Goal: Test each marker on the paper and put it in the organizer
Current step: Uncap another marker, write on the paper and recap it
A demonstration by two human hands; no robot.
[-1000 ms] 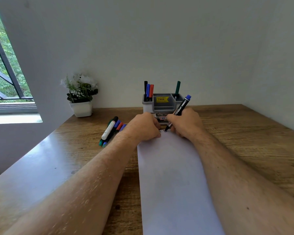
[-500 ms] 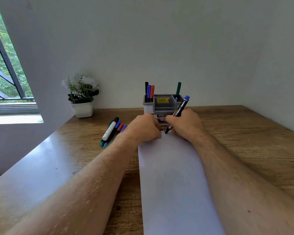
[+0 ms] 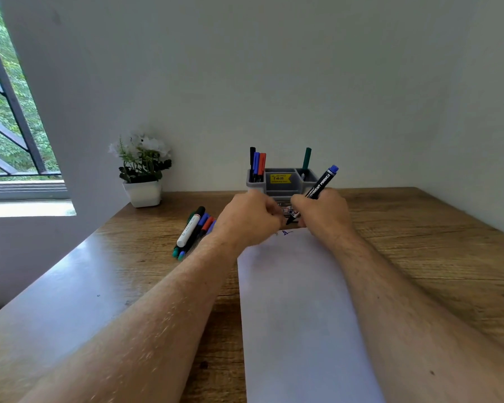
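From the head camera, both forearms reach up the middle of the frame across a wooden table (image 3: 419, 242). The right hand (image 3: 323, 213) grips a black marker with a blue end (image 3: 322, 183), fingers curled round its barrel; the marker tilts up to the right, its tip pointing down to the left, just above the far end of a white sheet of paper (image 3: 297, 301). Small blue marks (image 3: 285, 233) show on the paper near that tip. The left hand (image 3: 249, 218) sits just left of the tip with its fingers curled in; it is blurred, and I cannot tell whether it holds anything.

Behind the hands, at frame centre, stands a grey organizer (image 3: 282, 181) with a yellow label. Black, blue and red markers (image 3: 257, 164) stand in its left compartment, a green marker (image 3: 306, 158) in its right.

Left of the left wrist, a loose bunch of markers (image 3: 192, 231) lies on the table. A white potted plant (image 3: 143, 175) stands further left by the wall, and a window (image 3: 9, 112) fills the frame's upper left.
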